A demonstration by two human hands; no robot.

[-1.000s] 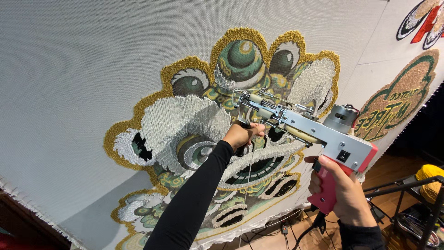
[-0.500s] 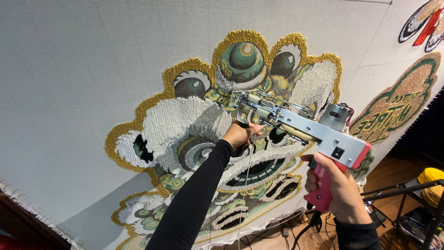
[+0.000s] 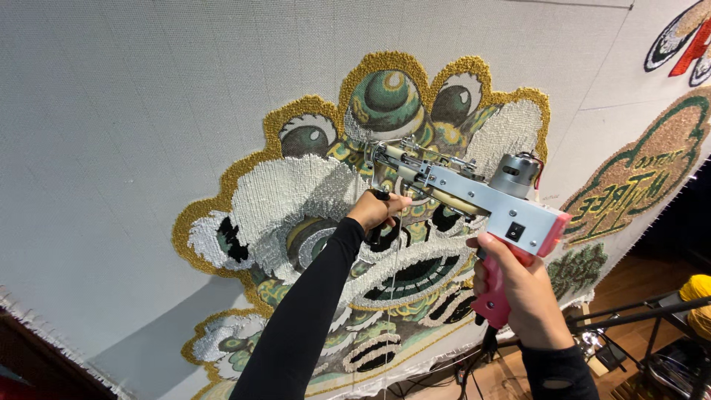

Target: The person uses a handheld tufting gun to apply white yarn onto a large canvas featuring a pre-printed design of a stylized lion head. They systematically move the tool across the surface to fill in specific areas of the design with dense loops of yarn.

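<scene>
Backing cloth (image 3: 148,111): pale grey woven fabric stretched upright, filling most of the frame from the upper left to the lower centre; frayed edge visible at the lower left. A strip of wooden floor (image 3: 637,289) shows at the lower right.

Tufted design (image 3: 333,222): lion-like face at the centre of the frame, outlined in gold yarn, with 2 large green eyes near the top, white shaggy patches at left and upper right, and green, black and cream bands below.

Second tufted piece (image 3: 637,178): green and gold badge shape, right edge of the frame, well apart from the hands. A third, red, black and white piece (image 3: 681,44) sits in the upper right corner.

Tufting gun (image 3: 474,196): grey metal body with a pink handle and a cylindrical motor on top, centre-right of the frame, its front end against the design just below the eyes.

Left hand (image 3: 379,210): black sleeve, fingers closed around the gun's black front grip, touching the cloth area.

Right hand (image 3: 518,289): fully closed around the pink handle, lower right of centre.

Yarn strand (image 3: 390,274): thin, hanging down below the left hand.

Yellow yarn cone (image 3: 696,292): far right edge, beside a dark metal stand (image 3: 637,315).
</scene>
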